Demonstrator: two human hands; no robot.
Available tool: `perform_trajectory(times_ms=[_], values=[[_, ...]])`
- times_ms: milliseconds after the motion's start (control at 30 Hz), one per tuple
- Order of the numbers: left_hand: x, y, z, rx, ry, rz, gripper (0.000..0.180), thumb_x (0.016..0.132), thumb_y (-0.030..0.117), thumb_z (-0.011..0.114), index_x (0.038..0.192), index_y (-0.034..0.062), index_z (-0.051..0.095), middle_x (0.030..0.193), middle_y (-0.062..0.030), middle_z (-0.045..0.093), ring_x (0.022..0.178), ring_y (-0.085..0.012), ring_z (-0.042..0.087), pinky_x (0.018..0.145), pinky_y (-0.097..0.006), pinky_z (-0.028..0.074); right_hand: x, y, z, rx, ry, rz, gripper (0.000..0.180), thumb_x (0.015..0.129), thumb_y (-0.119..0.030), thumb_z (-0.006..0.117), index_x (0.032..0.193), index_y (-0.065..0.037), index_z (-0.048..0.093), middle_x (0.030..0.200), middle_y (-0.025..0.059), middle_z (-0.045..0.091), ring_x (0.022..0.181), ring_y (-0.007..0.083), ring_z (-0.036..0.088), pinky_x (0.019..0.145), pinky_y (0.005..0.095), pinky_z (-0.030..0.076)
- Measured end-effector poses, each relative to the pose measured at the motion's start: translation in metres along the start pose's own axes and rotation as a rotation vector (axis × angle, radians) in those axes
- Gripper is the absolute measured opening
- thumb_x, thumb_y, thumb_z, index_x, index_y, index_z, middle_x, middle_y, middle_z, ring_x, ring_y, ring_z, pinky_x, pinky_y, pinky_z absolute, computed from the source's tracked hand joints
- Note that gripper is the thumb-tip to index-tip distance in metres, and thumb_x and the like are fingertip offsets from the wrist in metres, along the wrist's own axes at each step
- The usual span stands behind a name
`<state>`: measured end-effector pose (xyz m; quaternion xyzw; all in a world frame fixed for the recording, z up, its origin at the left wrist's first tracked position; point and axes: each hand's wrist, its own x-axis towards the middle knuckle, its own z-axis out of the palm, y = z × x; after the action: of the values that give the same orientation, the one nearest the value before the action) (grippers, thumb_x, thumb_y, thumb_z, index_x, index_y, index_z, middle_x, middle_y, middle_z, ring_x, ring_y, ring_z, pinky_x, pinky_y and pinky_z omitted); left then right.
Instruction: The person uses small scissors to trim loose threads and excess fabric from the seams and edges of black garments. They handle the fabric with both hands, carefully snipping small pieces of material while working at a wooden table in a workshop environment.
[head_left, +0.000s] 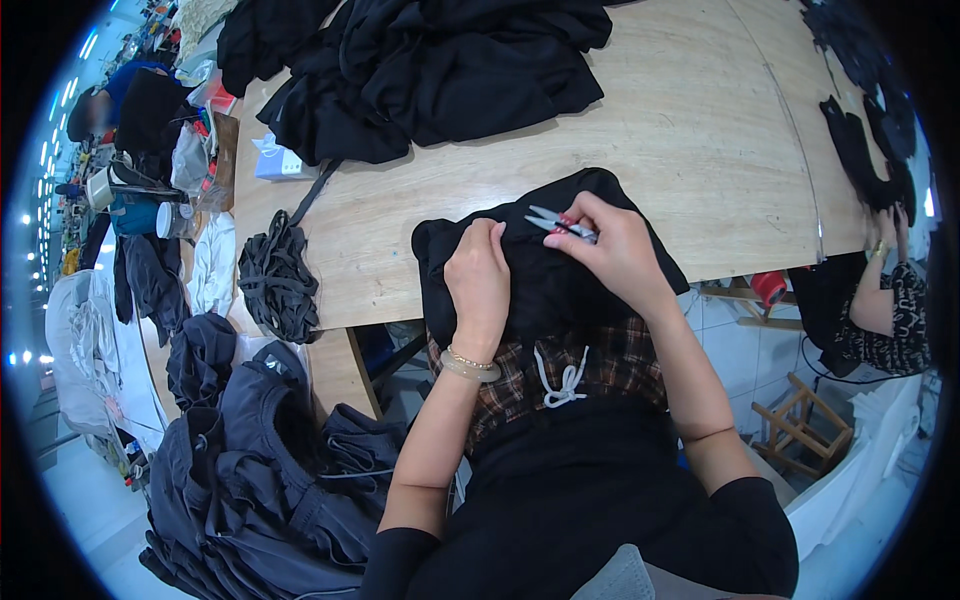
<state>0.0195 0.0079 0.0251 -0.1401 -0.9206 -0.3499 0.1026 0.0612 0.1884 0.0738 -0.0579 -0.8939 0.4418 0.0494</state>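
A black garment (545, 280) lies over the near edge of the wooden table (690, 130) and hangs toward my lap. My left hand (478, 280) presses down on the fabric with its fingers curled over a fold. My right hand (610, 245) holds small silver thread snips (555, 222), their blades pointing left onto the garment just beside my left fingers. A beaded bracelet sits on my left wrist.
A big heap of black clothing (420, 70) covers the far side of the table. A bundle of dark straps (278, 280) lies at the left edge beside a small tissue box (275, 160). Dark grey garments (260, 470) pile up at lower left. Another person (880, 290) works at right.
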Motion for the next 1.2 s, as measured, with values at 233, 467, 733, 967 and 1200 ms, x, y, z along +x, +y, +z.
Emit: perform_trajectory(times_ms=[233,467,733,967,1200], values=[[-0.001,0.000,0.004,-0.001,-0.038,-0.032,0.016,0.101,0.017,0.058,0.091,0.0039,0.058,0.079,-0.0163,0.067,0.069,-0.0375,0.067,0.057,-0.044,0.051,0.005,-0.001,0.019,-0.141,-0.100,-0.062,0.027,0.079,-0.026,0.079,0.084,-0.005,0.063,0.076,0.0103,0.070,0.071,0.0318,0.068,0.059,0.0407,0.050],[-0.001,0.004,0.001,0.050,-0.037,-0.014,0.016,0.101,0.018,0.058,0.091,0.0048,0.057,0.077,-0.0151,0.066,0.068,-0.0365,0.067,0.055,-0.044,0.051,0.011,-0.005,0.028,-0.245,-0.095,-0.113,0.028,0.080,-0.027,0.079,0.085,-0.005,0.062,0.075,0.0105,0.069,0.071,0.0315,0.068,0.058,0.0412,0.049],[-0.003,0.003,-0.005,-0.019,0.015,-0.038,0.015,0.100,0.017,0.059,0.091,0.0037,0.059,0.079,-0.0161,0.067,0.069,-0.0372,0.067,0.058,-0.045,0.051,0.016,-0.009,0.016,-0.195,-0.089,-0.011,0.029,0.080,-0.028,0.077,0.086,-0.003,0.063,0.076,0.0147,0.070,0.074,0.0369,0.069,0.064,0.0458,0.052],[-0.029,0.034,-0.049,-0.262,-0.471,0.226,0.024,0.090,0.014,0.070,0.075,-0.0026,0.060,0.085,-0.0106,0.063,0.077,-0.0259,0.062,0.067,-0.036,0.050,0.011,0.058,-0.038,0.413,0.394,0.154,0.025,0.092,-0.026,0.072,0.102,-0.004,0.063,0.072,-0.0021,0.053,0.068,0.0067,0.049,0.066,0.0234,0.042],[-0.039,0.048,-0.001,-0.361,-0.373,0.171,0.018,0.086,0.007,0.075,0.093,0.0000,0.060,0.093,-0.0083,0.058,0.072,-0.0245,0.062,0.065,-0.033,0.052,-0.032,0.066,-0.019,0.244,0.151,0.246,0.017,0.087,-0.015,0.077,0.095,-0.007,0.065,0.078,-0.0035,0.055,0.072,0.0036,0.045,0.066,0.0208,0.039]])
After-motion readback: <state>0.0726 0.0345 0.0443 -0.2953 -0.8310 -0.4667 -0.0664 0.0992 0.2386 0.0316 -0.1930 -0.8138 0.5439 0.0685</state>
